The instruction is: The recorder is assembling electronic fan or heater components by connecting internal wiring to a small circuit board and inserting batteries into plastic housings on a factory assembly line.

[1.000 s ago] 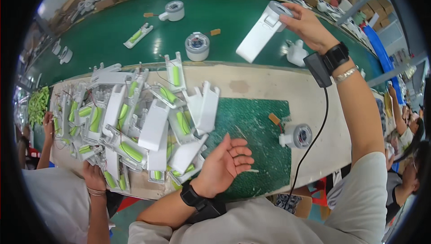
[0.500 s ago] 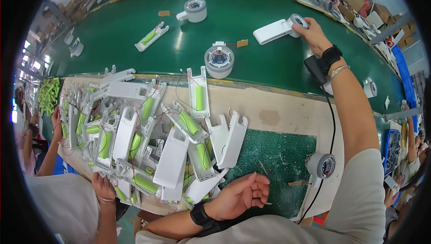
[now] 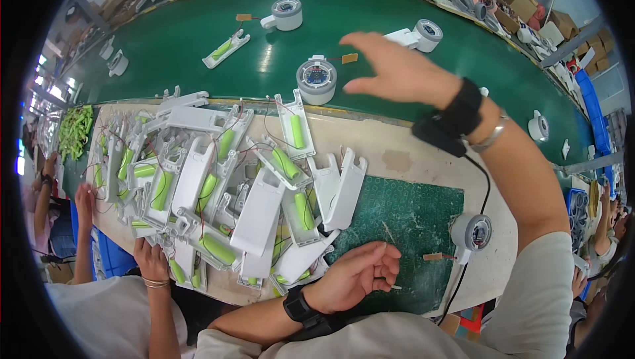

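My right hand (image 3: pixel 397 71) is open over the green belt, thumb and fingers spread and nothing between them. Just left of it stands a round white-and-grey device head (image 3: pixel 317 81) with a circuit board inside and a small brown tab (image 3: pixel 349 58) on a wire. Behind my right hand lies a complete white device (image 3: pixel 427 35), its handle partly hidden by the hand. My left hand (image 3: pixel 357 276) rests by the dark green mat (image 3: pixel 417 227), fingers loosely curled, apparently holding nothing. Another round head (image 3: pixel 471 232) lies at the mat's right edge.
White handle shells (image 3: pixel 258 213) with green battery cells and thin wires are heaped left of the mat. Another head (image 3: pixel 286 14) and a handle shell (image 3: pixel 226 48) sit on the belt (image 3: pixel 165 41). A black cable (image 3: pixel 488 187) trails from my right wrist. Another person's hand (image 3: pixel 152 260) touches the heap.
My right hand has let go of the white device, leaving it on the belt, and has swung left toward the round head. My left hand has barely moved.
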The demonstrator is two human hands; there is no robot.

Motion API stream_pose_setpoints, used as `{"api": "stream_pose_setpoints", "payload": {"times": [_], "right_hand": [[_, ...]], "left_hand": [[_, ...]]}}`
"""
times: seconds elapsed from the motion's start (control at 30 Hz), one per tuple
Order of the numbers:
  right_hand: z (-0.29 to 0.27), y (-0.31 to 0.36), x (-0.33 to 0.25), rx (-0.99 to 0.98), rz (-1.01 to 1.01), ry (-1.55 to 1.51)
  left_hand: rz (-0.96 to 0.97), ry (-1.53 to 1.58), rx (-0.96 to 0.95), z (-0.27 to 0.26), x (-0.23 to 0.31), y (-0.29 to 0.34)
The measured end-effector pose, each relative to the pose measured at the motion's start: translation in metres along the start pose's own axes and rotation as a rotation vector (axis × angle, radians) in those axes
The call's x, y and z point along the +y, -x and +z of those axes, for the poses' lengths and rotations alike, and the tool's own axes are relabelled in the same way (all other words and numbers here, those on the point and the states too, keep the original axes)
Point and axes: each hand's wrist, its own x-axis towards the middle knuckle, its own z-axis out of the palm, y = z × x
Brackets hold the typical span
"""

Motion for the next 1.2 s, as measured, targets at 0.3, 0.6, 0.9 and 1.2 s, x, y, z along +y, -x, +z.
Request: {"api": "stream_pose_setpoints", "payload": {"times": [0.3,0.6,0.9,1.2], "right_hand": [[0.040,-0.028,-0.020,-0.082,0.197,-0.111],[-0.108,0.071,-0.055,0.038,-0.184,0.067],[-0.078,0.243,-0.183,-0.312,-0.073,0.121],[0.016,0.290,-0.187,-0.169,-0.027,0.137]], "left_hand": [[-0.004,-0.056,-0.017,-0.001,-0.005,0.002],[0.013,-0.098,-0.122,0.003,-0.003,0.000],[0.253,-0.294,-0.150,0.036,-0.021,0.013],[0.241,-0.715,0.050,0.012,-0.036,0.045]]}}
